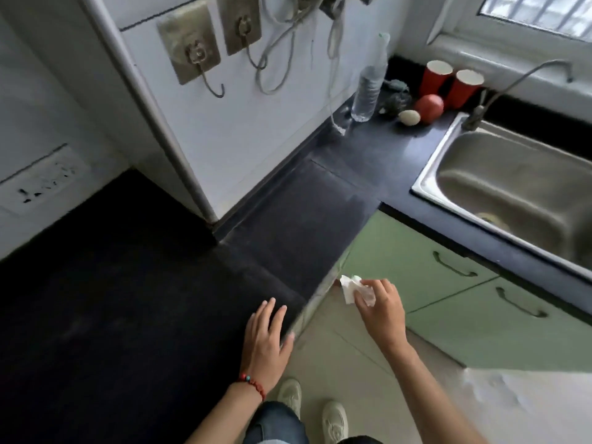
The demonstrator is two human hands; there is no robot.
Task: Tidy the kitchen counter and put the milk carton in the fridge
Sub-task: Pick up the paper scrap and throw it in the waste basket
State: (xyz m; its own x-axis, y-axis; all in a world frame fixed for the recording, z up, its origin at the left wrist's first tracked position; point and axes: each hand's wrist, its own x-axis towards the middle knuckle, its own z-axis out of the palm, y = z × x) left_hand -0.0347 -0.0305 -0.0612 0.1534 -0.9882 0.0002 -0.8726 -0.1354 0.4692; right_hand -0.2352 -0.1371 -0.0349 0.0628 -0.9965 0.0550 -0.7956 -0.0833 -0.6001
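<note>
Right hand (pixel 382 310) pinches one tissue (pixel 350 288); two cups (pixel 435 76).

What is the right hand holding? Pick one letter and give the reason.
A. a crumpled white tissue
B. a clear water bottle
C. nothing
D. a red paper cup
A: the right hand pinches a crumpled white tissue just off the counter edge, above the floor.

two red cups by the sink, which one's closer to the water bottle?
The left red cup. It stands nearer the water bottle, with the other red cup on its far side, next to the tap. An orange-red ball sits in front of both.
</note>
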